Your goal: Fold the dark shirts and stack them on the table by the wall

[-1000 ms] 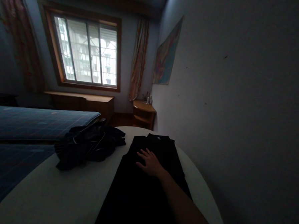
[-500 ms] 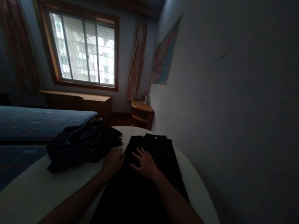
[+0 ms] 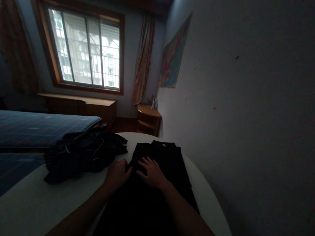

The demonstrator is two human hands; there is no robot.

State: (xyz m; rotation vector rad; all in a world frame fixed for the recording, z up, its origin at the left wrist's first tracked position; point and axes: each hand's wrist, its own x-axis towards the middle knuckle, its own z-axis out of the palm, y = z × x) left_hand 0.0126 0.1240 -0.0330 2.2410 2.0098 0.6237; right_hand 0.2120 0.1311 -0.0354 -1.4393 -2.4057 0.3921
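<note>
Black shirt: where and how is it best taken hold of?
Probably pinch the left edge near the shoulder of the black shirt, left hand coming from the left. It lies flat, collar away, that edge bordering bare table; the right hand is spread over it.

Black garment (image 3: 155, 202), off-white table (image 3: 50, 204), blue checked mattress (image 3: 41, 126), dark clothes (image 3: 84, 153) with pale stripes

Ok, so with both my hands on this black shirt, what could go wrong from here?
The black shirt could wrinkle if your left hand, at its edge, tugs while your right hand lies flat on it. That left hand is also close to the dark clothes pile and might nudge it off the table. And in this dim light, creases in the black cloth may be easy to miss.
</note>
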